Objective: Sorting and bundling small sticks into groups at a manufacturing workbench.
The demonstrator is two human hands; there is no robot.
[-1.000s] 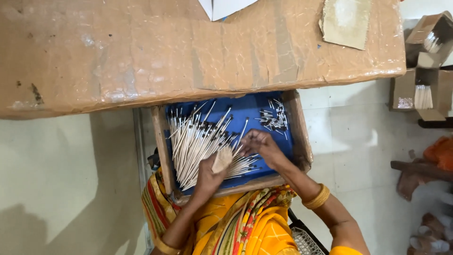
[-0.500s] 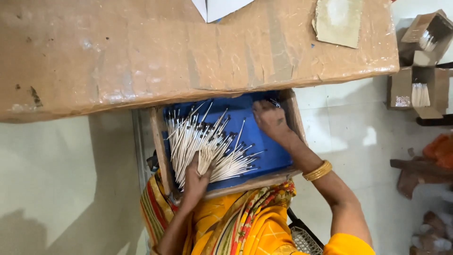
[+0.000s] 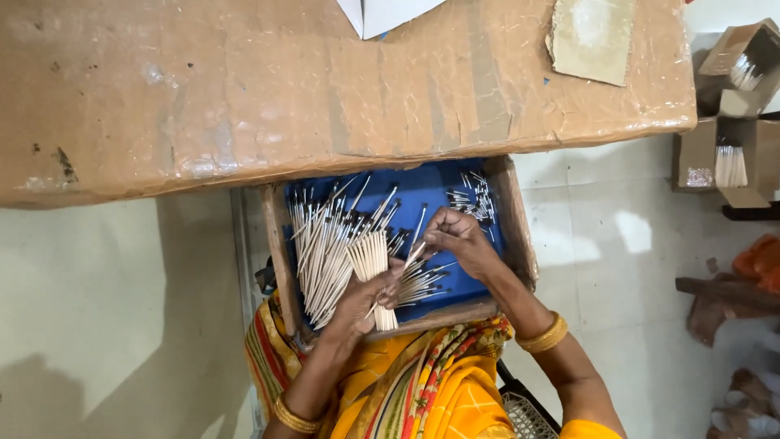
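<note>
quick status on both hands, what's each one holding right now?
Left hand: closed on a bundle of thin sticks, held over the tray.
Right hand: fingers pinched on a few sticks beside the bundle.

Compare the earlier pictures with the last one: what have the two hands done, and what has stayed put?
The right hand went out to the tray's far right corner, then came back to the middle, its fingertips now at the bundle. The left hand keeps its grip on that bundle of sticks, now raised and fanned. The loose sticks, the blue tray and the table stayed as they were.
</note>
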